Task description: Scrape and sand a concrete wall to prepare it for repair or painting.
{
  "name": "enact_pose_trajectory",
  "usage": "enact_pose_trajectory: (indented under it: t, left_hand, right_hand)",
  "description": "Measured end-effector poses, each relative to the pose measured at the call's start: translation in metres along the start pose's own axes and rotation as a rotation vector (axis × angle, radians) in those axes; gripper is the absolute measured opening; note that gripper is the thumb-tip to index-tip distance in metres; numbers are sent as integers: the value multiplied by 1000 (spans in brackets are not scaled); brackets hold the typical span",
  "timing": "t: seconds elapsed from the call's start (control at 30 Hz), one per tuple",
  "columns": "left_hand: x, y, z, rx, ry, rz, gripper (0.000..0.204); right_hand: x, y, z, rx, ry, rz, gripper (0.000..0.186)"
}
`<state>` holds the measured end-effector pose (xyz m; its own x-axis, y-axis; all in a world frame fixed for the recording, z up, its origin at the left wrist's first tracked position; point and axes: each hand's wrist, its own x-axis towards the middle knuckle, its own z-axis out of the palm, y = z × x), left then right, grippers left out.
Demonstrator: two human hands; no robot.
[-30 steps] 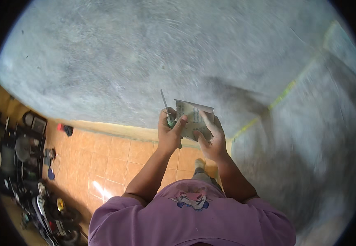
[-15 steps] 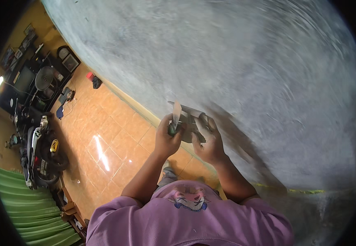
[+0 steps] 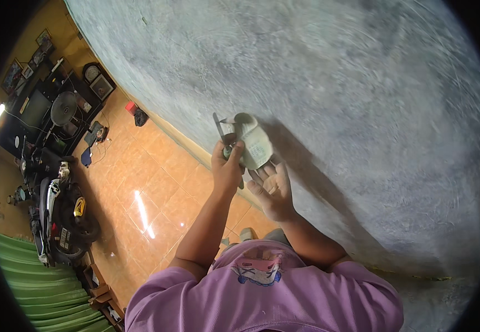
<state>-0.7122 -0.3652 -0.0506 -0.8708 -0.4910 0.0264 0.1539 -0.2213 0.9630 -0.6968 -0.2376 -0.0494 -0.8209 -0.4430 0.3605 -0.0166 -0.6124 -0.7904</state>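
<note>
The print on the curled pale sheet (image 3: 257, 145) is too small to read.

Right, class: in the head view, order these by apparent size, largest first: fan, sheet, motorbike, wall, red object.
1. Wall
2. Motorbike
3. Sheet, though nearness to the camera enlarges it
4. Fan
5. Red object

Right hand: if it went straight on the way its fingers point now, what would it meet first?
Most likely the lower edge of the curled pale sheet, apparently sandpaper, held in the left hand; depth is unclear, so the right hand may be touching it.
</note>
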Motion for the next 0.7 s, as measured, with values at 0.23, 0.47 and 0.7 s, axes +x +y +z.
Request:
enact_pose_trajectory:
  t: [0.23, 0.47, 0.7]
  left_hand:
    - [44, -32, 0, 119, -4, 179, 27]
    - [58, -43, 8, -102, -41, 50, 28]
    - [51, -42, 25, -699, -236, 82, 26]
  right_hand:
    - [42, -11, -24, -703, -9, 459, 43]
    - [48, -27, 13, -594, -337, 526, 46]
    - [76, -26, 19, -1471, -225, -243, 48]
